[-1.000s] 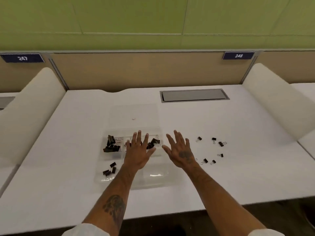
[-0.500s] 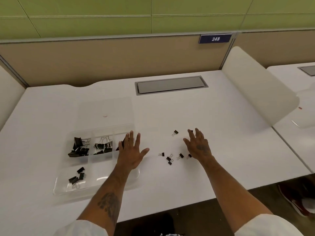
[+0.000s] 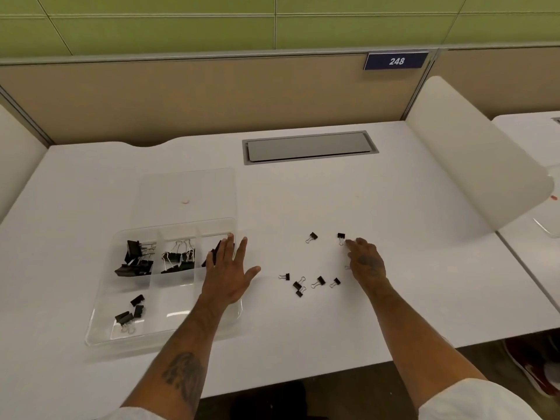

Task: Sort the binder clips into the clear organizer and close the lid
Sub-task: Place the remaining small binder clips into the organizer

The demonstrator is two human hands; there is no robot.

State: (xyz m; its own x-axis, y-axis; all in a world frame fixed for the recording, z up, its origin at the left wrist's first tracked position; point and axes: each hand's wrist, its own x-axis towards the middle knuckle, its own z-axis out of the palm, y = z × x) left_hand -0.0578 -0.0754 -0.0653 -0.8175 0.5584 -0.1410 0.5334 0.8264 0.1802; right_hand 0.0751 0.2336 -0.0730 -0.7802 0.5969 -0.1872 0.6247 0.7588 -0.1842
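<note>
On the white desk (image 3: pixel 303 338), two bare hands reach among loose binder clips beside a clear organizer

The clear organizer (image 3: pixel 100 334) lies open, its lid (image 3: pixel 188 189) flat behind it; black clips fill three rear compartments and one front corner compartment. The left hand (image 3: pixel 227 272) rests flat over the organizer's right edge, fingers spread, gripping nothing. Right of the organizer, the small binder clips (image 3: pixel 318 281) lie scattered on the desk. The right hand (image 3: pixel 365 262), farther right of the organizer, hovers palm down, fingertips touching one clip (image 3: pixel 341 237); no clip is grasped yet
</note>
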